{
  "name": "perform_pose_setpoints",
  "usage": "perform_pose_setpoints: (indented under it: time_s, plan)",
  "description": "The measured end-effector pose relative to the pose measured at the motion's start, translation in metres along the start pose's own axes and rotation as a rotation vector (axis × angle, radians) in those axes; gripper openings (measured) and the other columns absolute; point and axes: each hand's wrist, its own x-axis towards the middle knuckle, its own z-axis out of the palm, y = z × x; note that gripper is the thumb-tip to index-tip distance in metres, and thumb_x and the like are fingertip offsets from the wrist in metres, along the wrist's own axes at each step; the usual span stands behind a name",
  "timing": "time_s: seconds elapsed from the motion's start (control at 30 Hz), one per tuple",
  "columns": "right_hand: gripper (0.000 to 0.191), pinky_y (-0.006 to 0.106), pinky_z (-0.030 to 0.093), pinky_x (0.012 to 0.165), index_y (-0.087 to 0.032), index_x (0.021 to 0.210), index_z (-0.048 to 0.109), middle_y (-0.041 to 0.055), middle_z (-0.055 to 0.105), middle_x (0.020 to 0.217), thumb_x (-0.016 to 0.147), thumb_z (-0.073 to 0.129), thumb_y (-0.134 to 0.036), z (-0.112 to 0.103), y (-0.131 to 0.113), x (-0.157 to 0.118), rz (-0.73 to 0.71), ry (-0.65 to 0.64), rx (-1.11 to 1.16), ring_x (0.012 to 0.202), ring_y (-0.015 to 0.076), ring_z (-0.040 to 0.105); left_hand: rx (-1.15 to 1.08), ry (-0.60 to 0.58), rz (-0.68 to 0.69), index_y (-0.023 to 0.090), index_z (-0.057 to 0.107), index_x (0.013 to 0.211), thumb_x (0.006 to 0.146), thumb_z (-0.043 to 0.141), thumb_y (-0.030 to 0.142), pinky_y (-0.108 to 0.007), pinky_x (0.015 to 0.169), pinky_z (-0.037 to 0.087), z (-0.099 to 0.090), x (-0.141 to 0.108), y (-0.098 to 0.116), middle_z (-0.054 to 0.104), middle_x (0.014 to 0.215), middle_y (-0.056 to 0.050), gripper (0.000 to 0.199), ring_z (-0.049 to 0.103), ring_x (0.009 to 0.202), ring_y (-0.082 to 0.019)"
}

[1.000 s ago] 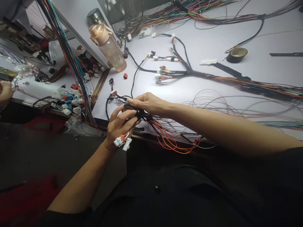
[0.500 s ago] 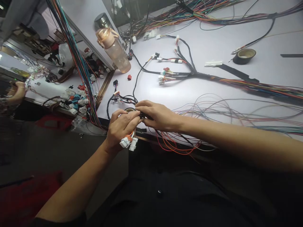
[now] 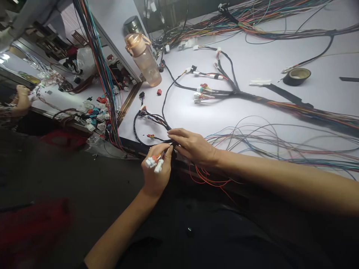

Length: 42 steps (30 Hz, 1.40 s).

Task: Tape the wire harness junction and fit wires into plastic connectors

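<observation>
At the table's front edge, both hands meet on a wire harness [image 3: 157, 118] with black-taped branches. My left hand [image 3: 157, 170] is closed, its thumb and fingers pinching the harness near the joint. White connectors with an orange part [image 3: 154, 163] stick out over that hand on short wires. My right hand [image 3: 196, 147] is closed round the same bundle just to the right, fingertips almost touching the left thumb. What lies under the fingers is hidden. Beyond the hands, harness branches end in a black connector [image 3: 141, 95] and a small red-and-yellow connector [image 3: 150, 136].
A second taped harness [image 3: 246, 96] lies across the table, with a tape roll [image 3: 297, 76] behind it. A bottle [image 3: 147, 63] stands at the back left near a red connector [image 3: 159, 92]. Loose thin wires [image 3: 252, 138] spread rightward. At far left shows another person's hand [image 3: 22, 97].
The view has shifted, so the table items sit further right and lower. My left hand has turned and dropped below the bundle; the tape roll seen beside it is now hidden. My right hand keeps its grip.
</observation>
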Motion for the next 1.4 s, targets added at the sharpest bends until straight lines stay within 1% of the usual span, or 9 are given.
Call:
perform_pose_setpoints:
  time_s: [0.2,0.33,0.53,0.63,0.77,0.9,1.03,1.2,1.4]
  plan:
    - [0.048,0.039,0.049,0.092,-0.016,0.131,0.043,0.0125,0.049,0.133,0.085,0.051,-0.016,-0.018,-0.007,0.000,0.075,-0.231,-0.027,0.115,0.0213,0.052,0.060,0.003,0.022,0.015,0.064,0.085,0.091,0.056,0.022,-0.026,0.075,0.048,0.006,0.008,-0.012,0.067,0.077,-0.002,0.012,0.063,0.072,-0.015]
    - [0.044,0.038,0.045,0.083,-0.015,0.121,0.047,0.0136,0.052,0.128,0.080,0.058,-0.029,-0.024,-0.021,-0.002,0.239,-0.193,-0.221,0.103,0.0243,0.054,0.196,-0.063,0.175,0.016,0.062,0.088,0.092,0.053,0.022,-0.026,0.069,0.045,0.003,0.017,-0.017,0.068,0.083,-0.005,0.012,0.064,0.074,-0.017]
    - [0.034,0.030,0.032,0.060,-0.018,0.113,0.043,0.0050,0.066,0.081,0.086,0.047,-0.039,-0.010,-0.018,0.010,0.528,-0.251,-0.240,0.065,0.0184,0.054,0.499,-0.356,0.361,0.018,0.063,0.089,0.091,0.049,0.029,-0.029,0.050,0.033,-0.012,0.053,-0.013,0.063,0.072,-0.006,0.018,0.057,0.054,-0.019]
    - [0.033,0.028,0.026,0.056,-0.019,0.112,0.041,0.0036,0.065,0.077,0.085,0.047,-0.038,-0.004,-0.013,0.013,0.582,-0.225,-0.209,0.060,0.0170,0.052,0.420,-0.389,0.206,0.017,0.060,0.089,0.089,0.053,0.035,-0.029,0.054,0.038,-0.011,0.061,-0.014,0.058,0.063,-0.004,0.019,0.056,0.052,-0.021]
    - [0.037,0.028,0.027,0.059,-0.019,0.114,0.042,0.0044,0.066,0.080,0.083,0.050,-0.036,-0.005,-0.008,0.008,0.580,-0.240,-0.212,0.060,0.0168,0.051,0.025,-0.319,-0.152,0.019,0.055,0.085,0.087,0.058,0.036,-0.028,0.059,0.044,-0.004,0.041,-0.021,0.060,0.068,-0.003,0.018,0.060,0.060,-0.019]
    - [0.040,0.032,0.032,0.070,-0.017,0.119,0.045,0.0091,0.065,0.099,0.083,0.052,-0.032,-0.014,-0.008,0.000,0.353,-0.229,-0.266,0.080,0.0204,0.054,-0.277,-0.163,-0.413,0.019,0.052,0.088,0.085,0.062,0.039,-0.025,0.060,0.047,0.005,0.012,-0.022,0.060,0.073,-0.002,0.022,0.062,0.066,-0.017]
    - [0.042,0.035,0.034,0.079,-0.021,0.123,0.048,0.0101,0.053,0.129,0.082,0.056,-0.024,-0.023,-0.013,-0.006,0.058,-0.187,-0.392,0.101,0.0239,0.049,-0.367,-0.091,-0.492,0.019,0.055,0.084,0.085,0.063,0.041,-0.023,0.057,0.047,0.012,0.004,-0.018,0.059,0.074,-0.001,0.023,0.060,0.063,-0.014]
    - [0.016,0.033,0.036,0.073,-0.024,0.097,0.059,0.0045,0.060,0.111,0.093,0.044,-0.021,-0.035,-0.009,-0.011,-0.224,-0.232,-0.415,0.086,0.0177,0.049,-0.340,-0.007,-0.536,0.016,0.059,0.064,0.085,0.062,0.042,-0.026,0.069,0.051,0.021,-0.004,-0.022,0.060,0.091,-0.007,0.033,0.061,0.079,-0.016]
    - [0.009,0.026,0.044,0.067,-0.019,0.093,0.056,0.0075,0.056,0.106,0.090,0.048,-0.018,-0.051,-0.002,-0.013,0.091,-0.220,-0.152,0.078,0.0123,0.053,-0.837,0.117,-0.866,0.017,0.055,0.085,0.077,0.073,0.041,-0.031,0.066,0.056,0.033,-0.016,-0.016,0.063,0.075,-0.004,0.031,0.066,0.073,-0.020]
